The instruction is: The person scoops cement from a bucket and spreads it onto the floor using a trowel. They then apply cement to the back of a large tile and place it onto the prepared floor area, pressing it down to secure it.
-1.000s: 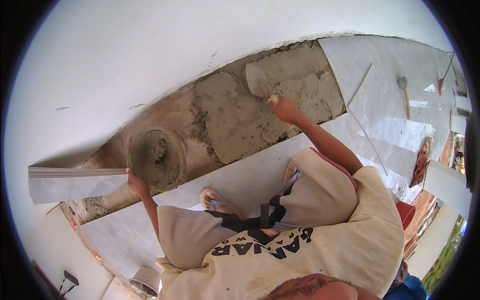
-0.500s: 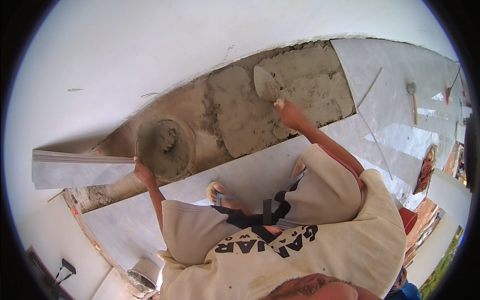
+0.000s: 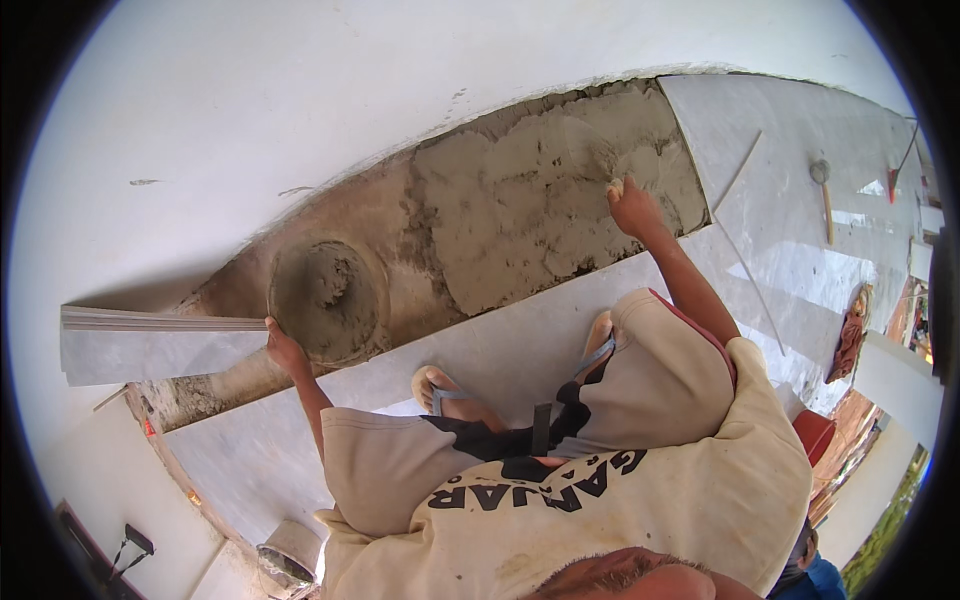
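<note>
In my right hand (image 3: 635, 208) is a trowel (image 3: 592, 148), its blade lying on a bed of wet grey mortar (image 3: 500, 210) spread along the wall. The fingers are closed round the handle, which they mostly hide. My left hand (image 3: 287, 350) is closed at the near left rim of a round bucket (image 3: 378, 300) with mortar in it, beside the end of a stack of grey tiles (image 3: 160, 345). Part of its grip is hidden.
Laid grey tiles (image 3: 790, 190) continue to the right, with a mallet (image 3: 824, 195) and a thin strip (image 3: 740, 168) on them. A brown cloth (image 3: 852, 335) lies farther right. Another bucket (image 3: 290, 548) stands at lower left. A white wall (image 3: 330, 90) borders the mortar.
My right hand and the trowel have moved right across the mortar, and the surface they crossed looks more spread. My left hand stays at the bucket rim.
</note>
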A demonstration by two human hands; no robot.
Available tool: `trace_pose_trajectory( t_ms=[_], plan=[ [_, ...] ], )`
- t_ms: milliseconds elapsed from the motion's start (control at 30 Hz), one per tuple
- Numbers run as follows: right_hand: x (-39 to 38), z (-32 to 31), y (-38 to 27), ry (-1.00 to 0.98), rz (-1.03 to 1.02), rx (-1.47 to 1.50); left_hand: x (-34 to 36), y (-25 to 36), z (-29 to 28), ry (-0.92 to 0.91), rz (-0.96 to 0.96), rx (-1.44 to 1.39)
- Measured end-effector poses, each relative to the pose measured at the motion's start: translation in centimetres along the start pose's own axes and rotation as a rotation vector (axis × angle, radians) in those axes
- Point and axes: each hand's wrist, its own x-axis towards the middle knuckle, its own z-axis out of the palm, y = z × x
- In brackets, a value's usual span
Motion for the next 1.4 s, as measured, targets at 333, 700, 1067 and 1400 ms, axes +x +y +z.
trace_pose_trajectory(
  t_ms=[333,700,1067,1400],
  plan=[
    [-7.1,2.1,-0.1,-0.258,-0.117,0.384,-0.1,-0.2,-0.3,-0.011,-0.001,-0.014],
    [-11.5,7.9,-4.0,-0.243,-0.183,0.302,-0.8,1.6,0.9,-0.019,0.006,-0.016],
    [-3.7,-1.1,0.5,-0.058,-0.167,-0.191,-0.4,0.7,0.3,0.018,0.008,0.157],
    [4.4,-5.4,10.6,0.16,0.196,-0.153,0.6,-0.8,0.0,0.04,0.015,0.21]
  ],
)
